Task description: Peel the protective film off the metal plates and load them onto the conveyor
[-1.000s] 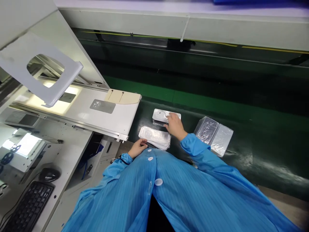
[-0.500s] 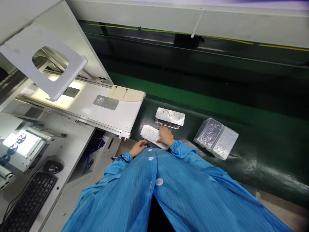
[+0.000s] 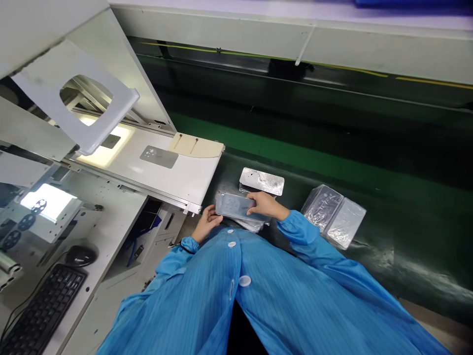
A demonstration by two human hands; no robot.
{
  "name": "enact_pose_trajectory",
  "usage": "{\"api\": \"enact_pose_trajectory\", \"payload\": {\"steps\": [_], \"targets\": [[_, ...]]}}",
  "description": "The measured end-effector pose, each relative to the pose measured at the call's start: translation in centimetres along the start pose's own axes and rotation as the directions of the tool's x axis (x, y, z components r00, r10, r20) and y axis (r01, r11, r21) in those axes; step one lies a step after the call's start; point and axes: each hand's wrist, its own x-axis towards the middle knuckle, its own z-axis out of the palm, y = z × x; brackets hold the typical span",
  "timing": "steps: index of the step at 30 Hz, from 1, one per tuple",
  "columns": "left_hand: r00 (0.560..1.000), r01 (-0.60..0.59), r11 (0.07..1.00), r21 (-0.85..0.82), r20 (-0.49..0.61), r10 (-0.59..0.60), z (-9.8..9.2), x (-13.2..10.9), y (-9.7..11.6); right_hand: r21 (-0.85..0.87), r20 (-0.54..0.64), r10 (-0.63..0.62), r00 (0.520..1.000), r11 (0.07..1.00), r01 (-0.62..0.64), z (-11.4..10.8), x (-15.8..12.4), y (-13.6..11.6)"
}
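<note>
Head view: right hand [image 3: 269, 205] pinches the flat panel [image 3: 232, 204] near its right end, above the nearer stack [image 3: 252, 226]; left hand [image 3: 207, 223] is at the left end, its grip unclear. Probably light, stiff, slick and easily scratched; hold by edges.

The coat [image 3: 177, 296] is bright blue with thin, darker stripes, and its buttons [image 3: 245, 281] are white. The held phone panel [image 3: 232, 204] is cloudy grey-blue with round marks, while the phone panel on the conveyor [image 3: 158, 156] is grey with white spots. The keyboard [image 3: 42, 305] and mouse [image 3: 82, 256] are black.
</note>
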Motion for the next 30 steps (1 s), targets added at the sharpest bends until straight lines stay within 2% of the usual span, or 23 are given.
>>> {"api": "enact_pose_trajectory", "payload": {"steps": [1, 3, 5, 7, 8, 10, 12, 13, 15, 18, 23, 30], "targets": [[0.999, -0.017, 0.997, -0.076, 0.043, 0.02, 0.2, -0.4, 0.9, -0.009, 0.002, -0.044, 0.999, 0.999, 0.044, -0.9, -0.4, -0.7], [0.979, 0.014, 0.98, -0.197, 0.203, 0.027, 0.7, -0.9, 2.7, -0.04, 0.003, -0.128, 0.992, 0.991, 0.128, -2.0, -0.9, -2.5], [0.935, 0.059, 0.974, -0.219, 0.354, 0.023, 1.5, -1.1, 4.0, -0.074, 0.0, -0.197, 0.98, 0.978, 0.197, -2.5, -1.2, -4.1], [0.912, 0.046, 0.974, -0.22, 0.406, 0.049, 1.9, -1.1, 4.6, -0.095, -0.023, -0.248, 0.968, 0.965, 0.245, -2.7, -1.2, -4.7], [0.915, 0.026, 0.971, -0.238, 0.398, 0.073, 1.9, -1.1, 4.6, -0.099, -0.074, -0.262, 0.962, 0.962, 0.254, -2.8, -1.2, -4.3], [0.931, -0.003, 0.954, -0.301, 0.348, 0.113, 1.5, -1.3, 4.1, -0.132, -0.264, -0.23, 0.937, 0.971, 0.201, -3.0, -1.1, -2.5], [0.951, -0.003, 0.928, -0.372, 0.287, 0.118, 0.5, -1.6, 3.2, -0.189, -0.479, -0.135, 0.868, 0.981, 0.048, -2.9, -1.0, 0.4], [0.959, 0.004, 0.915, -0.403, 0.26, 0.111, 0.0, -1.7, 2.7, -0.209, -0.509, -0.103, 0.854, 0.978, -0.006, -2.6, -0.9, 1.9], [0.971, 0.023, 0.889, -0.458, 0.223, 0.09, -1.0, -2.1, 1.7, -0.25, -0.519, -0.084, 0.851, 0.967, -0.057, -1.6, -0.7, 4.4], [0.973, 0.066, 0.848, -0.526, 0.221, 0.062, -1.8, -2.4, 0.8, -0.301, -0.497, -0.082, 0.864, 0.95, -0.084, 0.6, -0.3, 6.4], [0.964, 0.1, 0.807, -0.583, 0.257, 0.066, -2.1, -2.6, 1.3, -0.348, -0.452, -0.074, 0.889, 0.932, -0.099, 3.1, 0.6, 7.3], [0.97, 0.048, 0.844, -0.535, 0.226, 0.088, -2.3, -3.1, 2.2, -0.357, -0.438, -0.08, 0.896, 0.93, -0.092, 3.4, 0.8, 7.9]]}}
